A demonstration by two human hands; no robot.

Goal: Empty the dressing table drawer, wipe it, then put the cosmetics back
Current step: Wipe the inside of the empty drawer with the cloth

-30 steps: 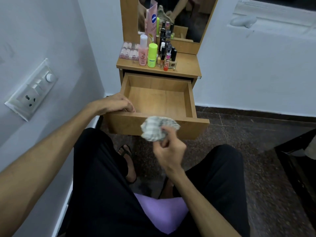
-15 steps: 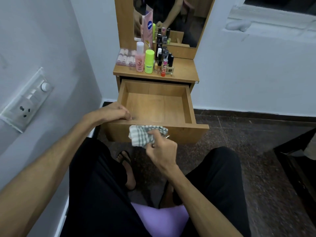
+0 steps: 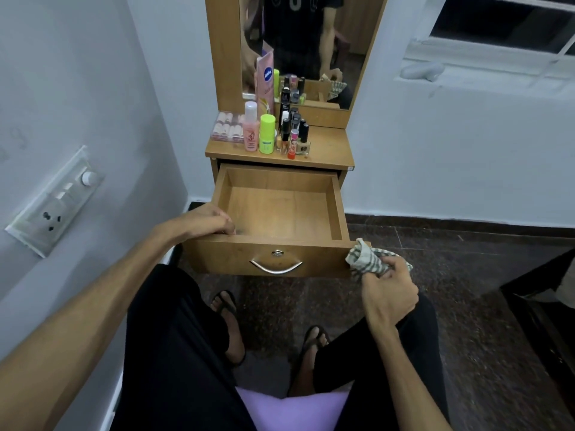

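Observation:
The wooden drawer (image 3: 280,209) of the dressing table is pulled out and holds nothing. My left hand (image 3: 211,220) grips its front left corner, fingers curled over the rim. My right hand (image 3: 389,290) holds a bunched green-checked cloth (image 3: 365,259) against the drawer front's right end, beside the metal handle (image 3: 276,266). The cosmetics (image 3: 280,132) stand crowded on the table top (image 3: 326,150): a pink bottle, a lime-green bottle, a pink tube, several nail polishes and a clear case of small pots.
The mirror (image 3: 311,42) rises behind the cosmetics. A switch panel (image 3: 54,200) sits on the left wall close to my arm. A dark piece of furniture (image 3: 541,309) stands at the right. My knees and sandalled feet are below the drawer, over a purple seat (image 3: 292,409).
My right hand has carried the cloth from the middle of the drawer front rightward to its right end. The metal handle has come into sight. My left hand has stayed on the left corner.

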